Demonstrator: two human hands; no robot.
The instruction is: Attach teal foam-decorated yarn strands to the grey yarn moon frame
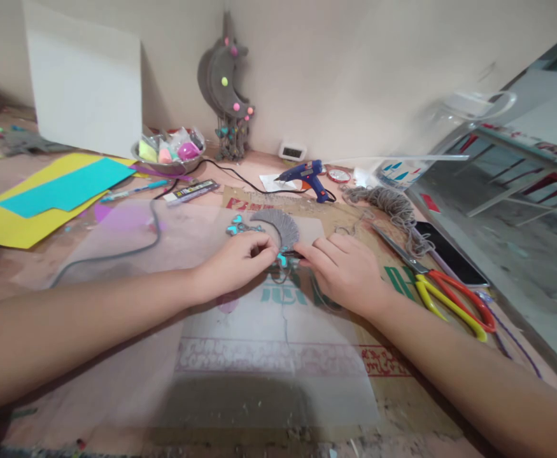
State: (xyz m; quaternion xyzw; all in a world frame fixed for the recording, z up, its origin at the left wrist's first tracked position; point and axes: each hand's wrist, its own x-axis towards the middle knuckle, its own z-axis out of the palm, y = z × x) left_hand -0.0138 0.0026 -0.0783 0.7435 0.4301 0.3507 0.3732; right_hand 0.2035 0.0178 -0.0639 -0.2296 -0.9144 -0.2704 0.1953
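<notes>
A crescent moon wrapped in grey yarn (285, 224) lies on a translucent sheet (240, 305) over printed cardboard. Small turquoise hearts on grey cord (236, 224) rest at its left tip. At the lower tip, my left hand (244, 257) pinches close beside another turquoise heart (282, 259); its fingertips partly hide what they grip. From the right, my right hand (345, 270) has its fingers closed by the same heart, with a thin dark piece at the fingertips that I cannot make out. A loose thread hangs below the heart.
A blue glue gun (309, 178) stands behind the moon. To the right are grey yarn (393, 207), scissors (443, 289) and a phone (450, 254). At left lie coloured sheets (30, 222) and a bowl of clay packets (151, 166). A finished-looking moon hanging (211, 76) leans on the wall.
</notes>
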